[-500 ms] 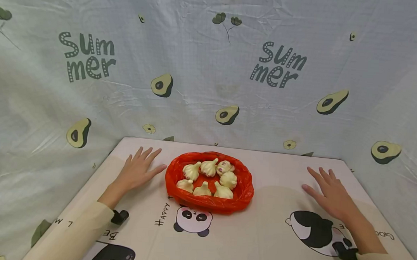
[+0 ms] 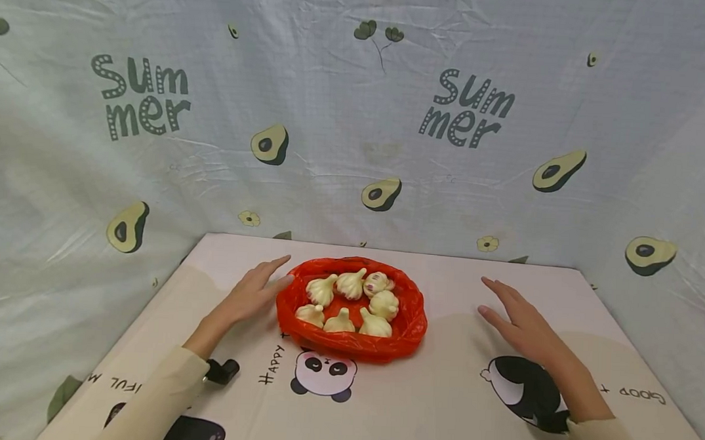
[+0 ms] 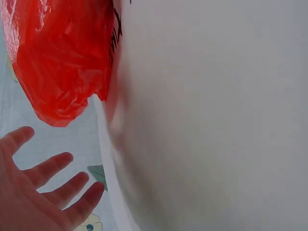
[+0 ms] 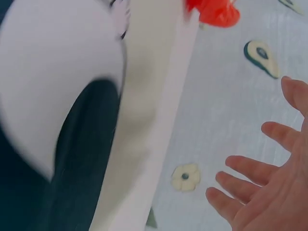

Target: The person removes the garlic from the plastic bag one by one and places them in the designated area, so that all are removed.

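Note:
A red plastic bag (image 2: 353, 346) with its mouth spread wide sits on the table in the head view. Several whitish garlic bulbs (image 2: 350, 284) lie inside it in a rough ring; one at the back right shows purple marks. My left hand (image 2: 247, 299) hovers just left of the bag, its thumb tip close to the rim. In the left wrist view, a gap separates the spread fingers (image 3: 53, 168) from the red plastic. My right hand (image 2: 525, 329) is held out to the right of the bag, farther off, fingers extended and holding nothing.
The pale table (image 2: 415, 406) has printed pandas (image 2: 325, 373) and lettering. Behind it and at both sides hangs a whitish cloth (image 2: 334, 101) printed with avocados and words. Dark wrist-camera mount (image 2: 223, 371) shows by the left sleeve.
Both hands have moved inward toward the bag, the left one to the right and the right one to the left. The bag and garlic bulbs stay in place on the table.

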The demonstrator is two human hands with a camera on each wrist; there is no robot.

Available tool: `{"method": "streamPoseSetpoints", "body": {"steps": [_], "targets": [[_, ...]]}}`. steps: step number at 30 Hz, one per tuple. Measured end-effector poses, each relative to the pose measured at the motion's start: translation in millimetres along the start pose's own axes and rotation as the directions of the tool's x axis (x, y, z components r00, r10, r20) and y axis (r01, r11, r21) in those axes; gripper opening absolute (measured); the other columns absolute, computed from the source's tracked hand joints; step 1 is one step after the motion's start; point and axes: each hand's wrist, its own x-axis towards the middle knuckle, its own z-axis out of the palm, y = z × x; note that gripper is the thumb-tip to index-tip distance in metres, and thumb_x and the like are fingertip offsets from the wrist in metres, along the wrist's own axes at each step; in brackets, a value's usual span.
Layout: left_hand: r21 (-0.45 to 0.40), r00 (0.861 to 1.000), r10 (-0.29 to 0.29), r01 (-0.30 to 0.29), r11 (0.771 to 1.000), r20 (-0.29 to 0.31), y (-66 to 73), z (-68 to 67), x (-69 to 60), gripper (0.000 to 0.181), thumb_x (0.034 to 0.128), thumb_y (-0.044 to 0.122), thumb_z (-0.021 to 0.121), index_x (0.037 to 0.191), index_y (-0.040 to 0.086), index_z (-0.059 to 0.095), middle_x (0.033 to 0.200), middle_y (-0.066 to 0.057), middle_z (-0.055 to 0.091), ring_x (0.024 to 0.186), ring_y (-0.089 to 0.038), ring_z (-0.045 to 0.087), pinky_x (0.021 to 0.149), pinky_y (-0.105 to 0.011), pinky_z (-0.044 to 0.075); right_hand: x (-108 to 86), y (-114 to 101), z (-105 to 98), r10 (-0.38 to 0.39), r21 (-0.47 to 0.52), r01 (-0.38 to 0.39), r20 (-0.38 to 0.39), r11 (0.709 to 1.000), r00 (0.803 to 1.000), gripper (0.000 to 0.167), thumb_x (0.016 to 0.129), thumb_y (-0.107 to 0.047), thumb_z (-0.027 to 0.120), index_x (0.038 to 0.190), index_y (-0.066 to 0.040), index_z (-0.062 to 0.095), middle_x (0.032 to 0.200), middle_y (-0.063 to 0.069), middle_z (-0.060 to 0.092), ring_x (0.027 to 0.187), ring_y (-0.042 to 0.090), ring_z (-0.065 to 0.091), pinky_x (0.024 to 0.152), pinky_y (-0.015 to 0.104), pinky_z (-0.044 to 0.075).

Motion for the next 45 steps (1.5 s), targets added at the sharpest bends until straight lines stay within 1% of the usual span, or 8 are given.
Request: {"method": "streamPoseSetpoints", "body": {"steps": [5,8,13,22,27,30,36,45], "targets": [[-0.143,0.998,-0.051,0.054,0.988,0.025,6.1,3.5,5.6,0.063,0.1089,0.045,0.041,0.164,0.016,0.029,0.156,-0.025,0.045,0.137,-0.046,0.051,0.108,-0.062,0.051,9.3,-11,7,-0.029,0.023,0.030,-0.014,0.999,0.999,0.067,0.106,-0.042,0.054,0.161,-0.009,0.033,0.163,0.025,0.036,0.149,0.049,0.033,0.115,0.076,0.029],[-0.191,0.997,-0.067,0.072,0.979,0.033,7.1,5.6,7.7,0.061,0.1088,0.043,0.043,0.163,0.018,0.030,0.154,-0.024,0.048,0.131,-0.043,0.056,0.103,-0.056,0.056,15.2,-21,11,-0.035,0.069,0.036,-0.013,0.997,0.999,0.067,0.106,-0.040,0.054,0.161,-0.010,0.032,0.163,0.024,0.037,0.148,0.048,0.036,0.114,0.075,0.033],[-0.204,0.994,-0.084,0.097,0.974,0.073,5.2,9.4,8.8,0.063,0.1067,0.046,0.047,0.163,0.022,0.031,0.151,-0.023,0.050,0.130,-0.041,0.056,0.105,-0.057,0.054,27.6,-40,19,-0.073,0.145,0.074,-0.012,0.987,0.997,0.065,0.105,-0.037,0.056,0.161,-0.011,0.033,0.163,0.021,0.038,0.143,0.047,0.043,0.110,0.069,0.044],[-0.230,0.985,-0.108,0.138,0.964,0.138,0.3,12.3,17.0,0.059,0.1051,0.049,0.050,0.159,0.029,0.037,0.138,-0.020,0.057,0.121,-0.035,0.059,0.104,-0.056,0.054,42.5,-68,30,-0.104,0.220,0.099,0.010,0.970,0.995,0.067,0.103,-0.035,0.061,0.159,-0.012,0.035,0.162,0.019,0.041,0.145,0.043,0.044,0.112,0.063,0.046],[-0.285,0.983,-0.090,0.134,0.949,0.162,-3.2,15.7,19.0,0.057,0.1042,0.048,0.053,0.156,0.026,0.042,0.148,-0.020,0.054,0.130,-0.039,0.056,0.109,-0.059,0.050,49.5,-78,34,-0.134,0.254,0.128,0.005,0.959,0.991,0.066,0.101,-0.026,0.064,0.158,-0.011,0.036,0.161,0.019,0.043,0.144,0.043,0.045,0.112,0.063,0.046],[-0.351,0.981,-0.064,0.126,0.928,0.182,-4.7,18.8,19.6,0.059,0.1040,0.046,0.054,0.157,0.023,0.041,0.157,-0.019,0.047,0.139,-0.043,0.050,0.115,-0.062,0.045,54.7,-83,37,-0.143,0.273,0.132,0.020,0.953,0.989,0.066,0.100,-0.025,0.066,0.158,-0.012,0.036,0.160,0.018,0.044,0.145,0.042,0.046,0.112,0.063,0.046],[-0.459,0.979,-0.027,0.119,0.881,0.203,-9.0,23.4,19.1,0.062,0.1039,0.040,0.057,0.160,0.022,0.036,0.163,-0.016,0.039,0.147,-0.042,0.042,0.121,-0.062,0.037,65.0,-97,46,-0.143,0.335,0.104,0.095,0.937,0.985,0.070,0.097,-0.024,0.068,0.159,-0.014,0.036,0.158,0.019,0.046,0.142,0.044,0.049,0.108,0.062,0.051],[-0.530,0.980,0.013,0.097,0.842,0.200,-12.6,27.9,17.2,0.064,0.1023,0.031,0.059,0.161,0.022,0.034,0.167,-0.014,0.033,0.151,-0.043,0.036,0.122,-0.062,0.035,75.9,-109,55,-0.172,0.352,0.095,0.196,0.931,0.965,0.073,0.090,-0.023,0.076,0.153,-0.009,0.043,0.157,0.017,0.049,0.143,0.043,0.048,0.098,0.056,0.059]]}}
